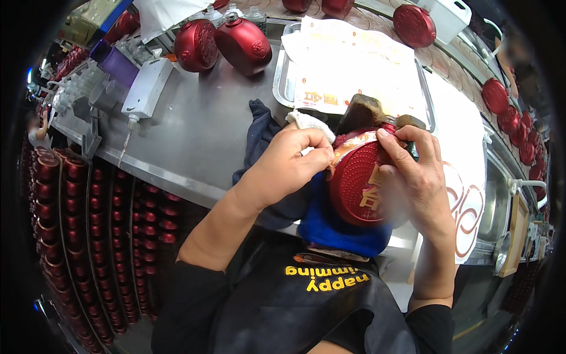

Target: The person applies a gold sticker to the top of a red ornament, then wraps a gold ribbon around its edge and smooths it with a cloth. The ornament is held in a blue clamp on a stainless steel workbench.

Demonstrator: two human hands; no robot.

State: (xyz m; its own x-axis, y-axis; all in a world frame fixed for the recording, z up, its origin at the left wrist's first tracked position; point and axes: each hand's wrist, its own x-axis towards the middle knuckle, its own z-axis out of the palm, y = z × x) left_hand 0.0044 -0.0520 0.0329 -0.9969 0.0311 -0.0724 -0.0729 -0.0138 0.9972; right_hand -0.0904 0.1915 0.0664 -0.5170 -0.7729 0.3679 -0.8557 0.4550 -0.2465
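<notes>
A round, flattened red bottle with raised dots and gold characters rests on a blue cloth pad in front of me. A narrow orange and gold decal strip curves along its upper left edge. My left hand pinches the strip's left end between thumb and fingers. My right hand grips the bottle's right side, its index finger pressing near the strip's upper end by the neck. Dark worn blocks stand behind the bottle, by its neck. A white cloth lies just beyond my left fingers.
Printed decal sheets lie on a metal tray at the back. Two red bottles stand back left, near a white power strip. A dark cloth lies left of my work. Rows of red bottles fill the lower left.
</notes>
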